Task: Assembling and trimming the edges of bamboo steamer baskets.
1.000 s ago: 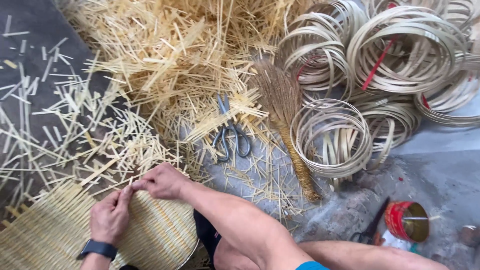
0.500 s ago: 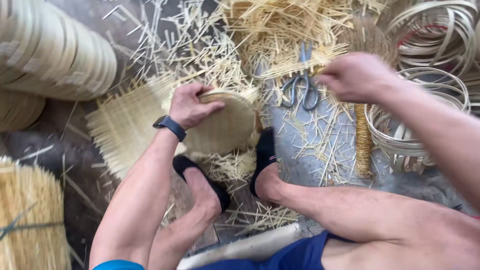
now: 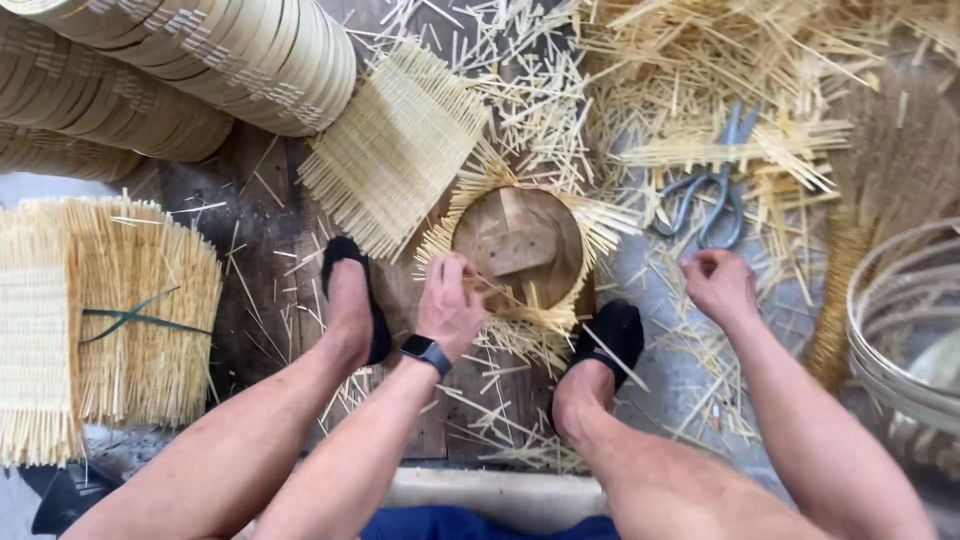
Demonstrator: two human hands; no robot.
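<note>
Left hand fingers pinched on a bamboo strip at the round basket's 8 o'clock rim, right hand curled loosely shut — empty, scissors at its 12 o'clock.

Soft, even daylight fills the head view, bright without glare. Shadows are faint, pooling under the legs and the round basket frame at centre. Pale straw at twelve to two o'clock looks slightly washed out. Edges at three and nine o'clock bend and blur a little.
</note>
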